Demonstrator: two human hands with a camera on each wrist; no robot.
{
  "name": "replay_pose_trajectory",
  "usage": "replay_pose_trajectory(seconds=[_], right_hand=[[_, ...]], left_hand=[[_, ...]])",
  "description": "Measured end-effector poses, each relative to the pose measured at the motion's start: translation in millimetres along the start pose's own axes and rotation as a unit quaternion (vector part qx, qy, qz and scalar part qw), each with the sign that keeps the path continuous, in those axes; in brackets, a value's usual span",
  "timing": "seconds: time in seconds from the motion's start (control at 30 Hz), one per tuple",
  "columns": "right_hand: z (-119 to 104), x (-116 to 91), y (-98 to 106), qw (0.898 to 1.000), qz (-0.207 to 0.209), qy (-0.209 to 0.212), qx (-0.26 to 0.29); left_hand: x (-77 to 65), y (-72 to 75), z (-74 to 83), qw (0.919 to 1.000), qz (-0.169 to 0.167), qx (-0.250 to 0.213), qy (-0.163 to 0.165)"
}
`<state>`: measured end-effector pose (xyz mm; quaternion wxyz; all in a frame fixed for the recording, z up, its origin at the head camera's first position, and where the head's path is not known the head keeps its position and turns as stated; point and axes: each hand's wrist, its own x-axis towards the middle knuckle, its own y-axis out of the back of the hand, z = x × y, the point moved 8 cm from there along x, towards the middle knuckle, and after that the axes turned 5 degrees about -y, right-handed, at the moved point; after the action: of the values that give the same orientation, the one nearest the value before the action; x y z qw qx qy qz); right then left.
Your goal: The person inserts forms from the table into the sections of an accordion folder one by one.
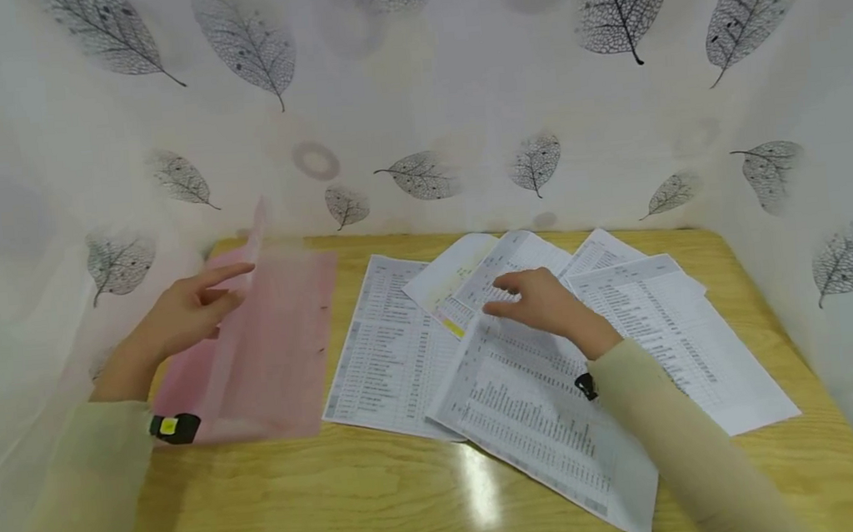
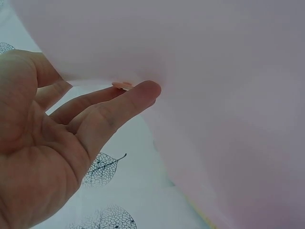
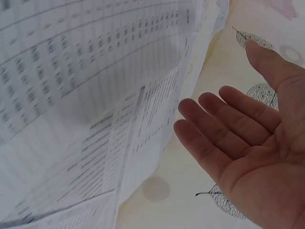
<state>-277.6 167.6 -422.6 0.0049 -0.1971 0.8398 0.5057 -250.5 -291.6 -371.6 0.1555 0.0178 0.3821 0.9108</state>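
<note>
A translucent pink plastic folder (image 1: 285,335) lies at the left of the wooden table, its cover lifted upright. My left hand (image 1: 182,314) pinches the edge of that raised cover; in the left wrist view the thumb lies on the near face of the pink sheet (image 2: 224,109), with fingers behind it. Over the printed sheets my right hand (image 1: 542,303) hovers with nothing in it. Its fingers are relaxed and slightly bent in the right wrist view, apart from the paper (image 3: 90,95). Closest below it is a large printed sheet (image 1: 528,408), lying at an angle.
More printed sheets overlap around it: one at the left (image 1: 396,352) beside the folder, one at the right (image 1: 665,331), and several at the back. A leaf-patterned curtain (image 1: 413,100) surrounds the back and sides of the table (image 1: 339,498).
</note>
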Motion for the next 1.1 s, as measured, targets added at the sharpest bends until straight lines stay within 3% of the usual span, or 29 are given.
replay_pose_trajectory(seconds=[0.2,0.5,0.77,1.1], right_hand=[[45,-23,18,0.999,-0.016,-0.041,0.031],[98,-45,22,0.989,-0.068,-0.096,0.087],[117,-57,19,0.982,-0.093,-0.137,0.091],[124,-62,9,0.979,-0.102,-0.13,0.12]], left_hand=[[0.1,0.8,-0.9,1.0,0.003,0.009,-0.003],[-1.2,1.7,-6.5,0.9996,0.003,0.026,0.003],[-1.7,1.4,-5.7,0.9996,0.006,0.028,-0.002],[-0.5,-0.7,-2.7,0.9998,0.004,0.018,-0.004]])
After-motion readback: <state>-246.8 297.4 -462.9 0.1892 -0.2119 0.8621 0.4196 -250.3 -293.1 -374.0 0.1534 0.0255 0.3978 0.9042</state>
